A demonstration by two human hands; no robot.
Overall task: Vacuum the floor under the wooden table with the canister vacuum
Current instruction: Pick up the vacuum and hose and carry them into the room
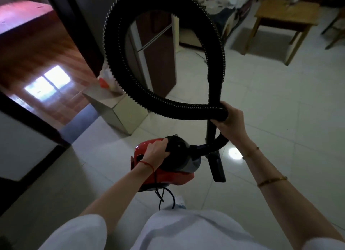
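A red and black canister vacuum (pixel 173 172) hangs above the tiled floor, carried by its top handle in my left hand (pixel 155 152). My right hand (pixel 230 120) grips the black ribbed hose (pixel 119 76) together with the straight black wand (pixel 214 93). The hose rises in a big loop in front of me. The wand's flat floor nozzle (pixel 217 167) hangs just right of the canister. A black power cord (pixel 165 193) dangles below the vacuum. The wooden table (pixel 285 14) stands at the far right on a grey patch of floor.
A tall brown cabinet (pixel 160 50) and a low cream box (pixel 121 111) stand ahead on the left. A plastic bag (pixel 106 80) leans by the doorway to a room with a wooden floor (pixel 43 59). A chair (pixel 336 27) sits right of the table. Pale tiles (pixel 280 104) stretch ahead.
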